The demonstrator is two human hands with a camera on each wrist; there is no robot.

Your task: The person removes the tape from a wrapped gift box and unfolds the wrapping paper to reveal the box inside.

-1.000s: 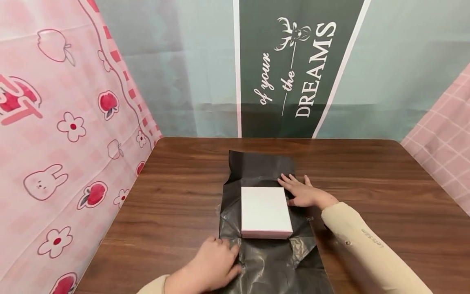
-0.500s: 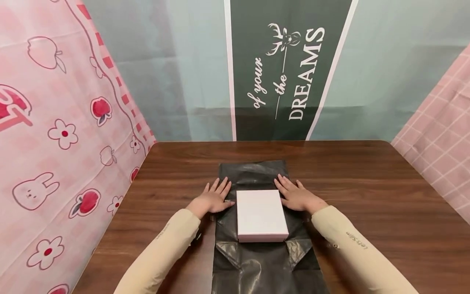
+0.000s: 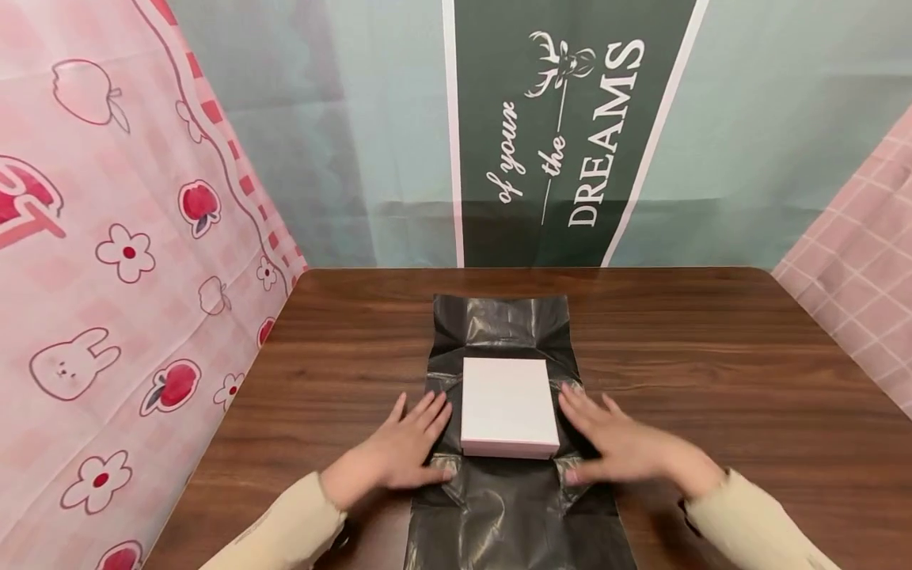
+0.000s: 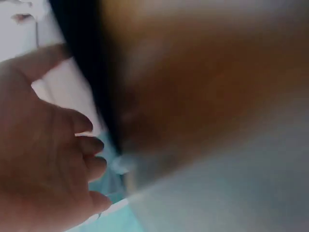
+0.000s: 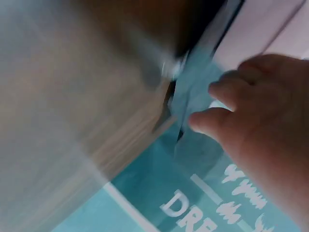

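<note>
A white square box (image 3: 509,402) with a pale pink side lies on a creased sheet of black plastic (image 3: 509,507). To the box's left, my left hand (image 3: 400,445) rests on the plastic's edge, its fingers straight and pointing away from me. My right hand (image 3: 625,445) is at the other side, fingers extended over the plastic beside the box. Neither hand grips anything. Much of both wrist views is blurred; the left hand (image 4: 53,150) and the right hand (image 5: 265,106) each show beside a dark strip there.
The brown wooden table (image 3: 698,348) extends on both sides of the plastic. Behind it hangs a teal and dark green cloth (image 3: 385,158) with lettering. A pink patterned curtain (image 3: 142,317) stands at the left, and a pink checked one (image 3: 862,261) at the right.
My left hand first went from the near left up beside the box. Both hands have since slid back toward me along the box's sides. The plastic's far end has shifted and creased.
</note>
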